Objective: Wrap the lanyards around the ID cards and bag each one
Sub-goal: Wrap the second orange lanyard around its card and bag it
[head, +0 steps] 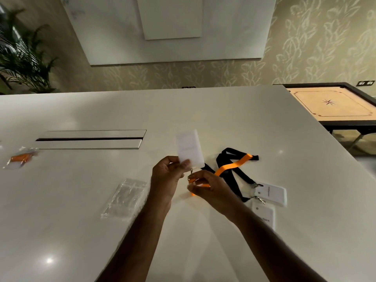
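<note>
Blur softens ID card (pixel 189 148) in left hand (pixel 165 180); right hand (pixel 211 190) pinches orange lanyard (pixel 234 164).

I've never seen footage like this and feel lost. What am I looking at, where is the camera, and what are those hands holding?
There is no machine here: a camera worn on a person's head looks down at their two bare hands over a white table. The left hand holds up a white ID card. The right hand pinches the orange lanyard clipped to it. Black lanyards with two more cards lie to the right. A pile of clear bags lies to the left, and farther left one bagged card.
</note>
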`<state>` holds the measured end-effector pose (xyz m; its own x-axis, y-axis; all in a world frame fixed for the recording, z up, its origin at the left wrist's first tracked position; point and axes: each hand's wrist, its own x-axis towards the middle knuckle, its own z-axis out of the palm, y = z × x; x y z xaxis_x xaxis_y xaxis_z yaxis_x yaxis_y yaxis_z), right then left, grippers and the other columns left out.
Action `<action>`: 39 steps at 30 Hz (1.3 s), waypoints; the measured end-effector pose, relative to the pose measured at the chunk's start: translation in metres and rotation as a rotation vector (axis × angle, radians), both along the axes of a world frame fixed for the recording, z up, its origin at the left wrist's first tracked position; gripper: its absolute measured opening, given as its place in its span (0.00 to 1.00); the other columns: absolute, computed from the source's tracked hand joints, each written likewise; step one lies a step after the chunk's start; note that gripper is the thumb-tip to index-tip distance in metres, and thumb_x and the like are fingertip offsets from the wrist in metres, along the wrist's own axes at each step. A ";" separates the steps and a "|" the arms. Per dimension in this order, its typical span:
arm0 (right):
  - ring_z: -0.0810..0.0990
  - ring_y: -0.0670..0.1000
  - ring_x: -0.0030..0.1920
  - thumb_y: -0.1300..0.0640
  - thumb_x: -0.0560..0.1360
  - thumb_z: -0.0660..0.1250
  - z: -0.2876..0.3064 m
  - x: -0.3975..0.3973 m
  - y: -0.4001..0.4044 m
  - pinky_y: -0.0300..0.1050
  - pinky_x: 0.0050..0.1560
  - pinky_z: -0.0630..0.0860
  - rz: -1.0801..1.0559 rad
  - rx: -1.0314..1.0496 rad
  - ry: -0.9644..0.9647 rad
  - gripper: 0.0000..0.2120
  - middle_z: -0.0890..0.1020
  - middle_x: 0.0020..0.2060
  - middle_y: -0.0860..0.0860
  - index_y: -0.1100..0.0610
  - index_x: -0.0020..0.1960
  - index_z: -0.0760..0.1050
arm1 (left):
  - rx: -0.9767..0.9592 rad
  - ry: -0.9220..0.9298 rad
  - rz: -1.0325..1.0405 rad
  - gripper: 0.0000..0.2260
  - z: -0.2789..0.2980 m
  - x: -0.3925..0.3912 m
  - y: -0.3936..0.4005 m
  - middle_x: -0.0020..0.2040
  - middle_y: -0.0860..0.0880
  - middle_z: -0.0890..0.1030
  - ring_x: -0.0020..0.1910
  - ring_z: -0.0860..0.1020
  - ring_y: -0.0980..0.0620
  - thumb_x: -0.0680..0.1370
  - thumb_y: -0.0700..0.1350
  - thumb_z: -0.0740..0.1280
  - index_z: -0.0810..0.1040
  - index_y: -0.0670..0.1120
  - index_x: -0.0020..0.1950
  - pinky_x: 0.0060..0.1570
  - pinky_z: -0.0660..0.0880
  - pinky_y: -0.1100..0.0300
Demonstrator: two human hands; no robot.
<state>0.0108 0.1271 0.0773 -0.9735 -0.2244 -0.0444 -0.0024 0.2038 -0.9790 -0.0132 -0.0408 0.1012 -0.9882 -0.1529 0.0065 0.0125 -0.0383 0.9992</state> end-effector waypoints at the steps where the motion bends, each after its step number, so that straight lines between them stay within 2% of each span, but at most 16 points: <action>1: 0.82 0.38 0.60 0.50 0.79 0.76 0.000 0.000 -0.002 0.39 0.62 0.79 -0.005 0.018 0.012 0.10 0.85 0.56 0.40 0.47 0.59 0.81 | 0.002 -0.002 -0.011 0.11 0.001 0.000 -0.001 0.44 0.47 0.89 0.47 0.87 0.47 0.74 0.49 0.79 0.83 0.46 0.52 0.51 0.82 0.50; 4: 0.83 0.40 0.62 0.54 0.81 0.74 -0.002 0.002 -0.006 0.41 0.64 0.79 0.002 0.000 0.034 0.07 0.87 0.57 0.45 0.52 0.58 0.81 | 0.012 0.005 -0.020 0.12 0.002 0.001 -0.003 0.45 0.46 0.89 0.46 0.88 0.49 0.75 0.47 0.79 0.82 0.44 0.53 0.49 0.81 0.53; 7: 0.89 0.50 0.49 0.60 0.83 0.69 0.000 0.002 -0.009 0.44 0.53 0.82 0.021 -0.088 -0.015 0.04 0.90 0.46 0.55 0.60 0.56 0.79 | 0.024 0.021 0.021 0.12 0.002 -0.001 -0.008 0.45 0.46 0.89 0.46 0.88 0.49 0.75 0.46 0.79 0.82 0.45 0.53 0.47 0.81 0.54; 9: 0.87 0.51 0.39 0.57 0.84 0.68 0.005 0.004 -0.008 0.44 0.45 0.81 0.038 -0.029 0.009 0.04 0.89 0.40 0.54 0.57 0.55 0.79 | -0.003 0.045 0.062 0.10 0.001 -0.004 -0.014 0.46 0.49 0.89 0.45 0.88 0.51 0.75 0.47 0.78 0.82 0.48 0.53 0.45 0.81 0.56; 12: 0.84 0.49 0.33 0.50 0.84 0.68 0.014 0.004 -0.001 0.47 0.38 0.80 0.058 0.139 0.087 0.04 0.88 0.37 0.49 0.49 0.54 0.80 | -0.092 0.095 0.126 0.08 -0.004 -0.010 -0.026 0.46 0.51 0.88 0.44 0.88 0.53 0.76 0.48 0.77 0.83 0.52 0.53 0.43 0.82 0.57; 15: 0.83 0.47 0.33 0.49 0.83 0.68 0.029 0.007 0.008 0.45 0.36 0.79 0.050 0.234 0.138 0.04 0.86 0.35 0.45 0.46 0.57 0.80 | -0.315 0.139 0.186 0.08 -0.009 -0.013 -0.035 0.47 0.59 0.86 0.47 0.86 0.55 0.78 0.48 0.76 0.83 0.55 0.56 0.47 0.82 0.58; 17: 0.84 0.45 0.35 0.49 0.82 0.71 0.041 0.009 0.013 0.45 0.38 0.80 0.026 0.252 0.178 0.06 0.86 0.36 0.45 0.43 0.59 0.79 | -0.513 0.206 0.187 0.11 -0.010 -0.012 -0.037 0.50 0.65 0.82 0.48 0.83 0.59 0.79 0.48 0.74 0.83 0.53 0.62 0.48 0.78 0.69; 19: 0.83 0.45 0.36 0.49 0.80 0.74 0.054 0.011 0.021 0.39 0.39 0.79 0.009 0.284 0.219 0.09 0.85 0.37 0.47 0.42 0.58 0.77 | -0.692 0.297 0.122 0.13 -0.009 -0.010 -0.036 0.54 0.60 0.81 0.50 0.79 0.60 0.82 0.44 0.70 0.82 0.51 0.67 0.50 0.73 0.76; 21: 0.80 0.45 0.35 0.48 0.78 0.76 0.064 0.013 0.030 0.33 0.36 0.74 0.022 0.401 0.283 0.13 0.83 0.37 0.49 0.43 0.58 0.75 | -0.836 0.339 -0.009 0.15 -0.005 -0.008 -0.035 0.54 0.54 0.79 0.51 0.78 0.57 0.84 0.42 0.66 0.80 0.51 0.70 0.51 0.76 0.68; 23: 0.78 0.43 0.35 0.48 0.78 0.76 0.072 0.014 0.038 0.34 0.35 0.72 0.035 0.596 0.392 0.15 0.79 0.37 0.46 0.43 0.58 0.71 | -0.938 0.358 -0.100 0.16 -0.002 -0.005 -0.032 0.54 0.52 0.79 0.50 0.79 0.54 0.85 0.42 0.64 0.79 0.52 0.72 0.52 0.79 0.58; 26: 0.77 0.44 0.35 0.50 0.81 0.73 0.084 0.010 0.049 0.36 0.34 0.71 0.047 0.659 0.416 0.09 0.78 0.38 0.44 0.43 0.55 0.72 | -1.024 0.369 -0.138 0.17 0.002 -0.001 -0.031 0.56 0.52 0.81 0.52 0.81 0.51 0.84 0.41 0.65 0.80 0.52 0.71 0.53 0.79 0.48; 28: 0.79 0.43 0.40 0.48 0.82 0.71 0.091 0.005 0.056 0.35 0.37 0.73 0.104 0.651 0.371 0.05 0.80 0.42 0.38 0.43 0.52 0.75 | -1.055 0.391 -0.134 0.16 0.003 0.002 -0.033 0.57 0.53 0.83 0.53 0.82 0.50 0.83 0.40 0.66 0.81 0.52 0.69 0.53 0.79 0.47; 30: 0.79 0.43 0.41 0.47 0.82 0.70 0.095 0.000 0.062 0.36 0.40 0.72 0.133 0.648 0.330 0.03 0.82 0.43 0.41 0.42 0.50 0.78 | -1.054 0.398 -0.129 0.14 0.004 0.002 -0.034 0.58 0.55 0.84 0.52 0.83 0.52 0.82 0.40 0.68 0.82 0.52 0.66 0.55 0.76 0.51; 34: 0.78 0.40 0.44 0.50 0.84 0.66 0.099 -0.009 0.071 0.31 0.42 0.72 0.150 0.680 0.328 0.06 0.82 0.43 0.45 0.42 0.50 0.79 | -1.043 0.369 -0.209 0.08 0.007 0.002 -0.037 0.51 0.58 0.85 0.45 0.81 0.56 0.81 0.45 0.69 0.79 0.54 0.59 0.57 0.73 0.52; 37: 0.78 0.38 0.46 0.52 0.85 0.64 0.099 -0.016 0.071 0.28 0.44 0.71 0.142 0.664 0.309 0.09 0.81 0.45 0.43 0.41 0.50 0.78 | -1.020 0.419 -0.320 0.06 0.010 0.005 -0.040 0.52 0.61 0.85 0.48 0.82 0.60 0.81 0.46 0.69 0.82 0.56 0.55 0.60 0.73 0.48; 39: 0.78 0.36 0.46 0.52 0.86 0.64 0.099 -0.021 0.071 0.28 0.42 0.71 0.127 0.646 0.291 0.10 0.81 0.46 0.42 0.40 0.49 0.77 | -0.991 0.437 -0.365 0.06 0.014 0.007 -0.042 0.54 0.64 0.84 0.52 0.81 0.61 0.81 0.48 0.68 0.83 0.58 0.54 0.62 0.71 0.50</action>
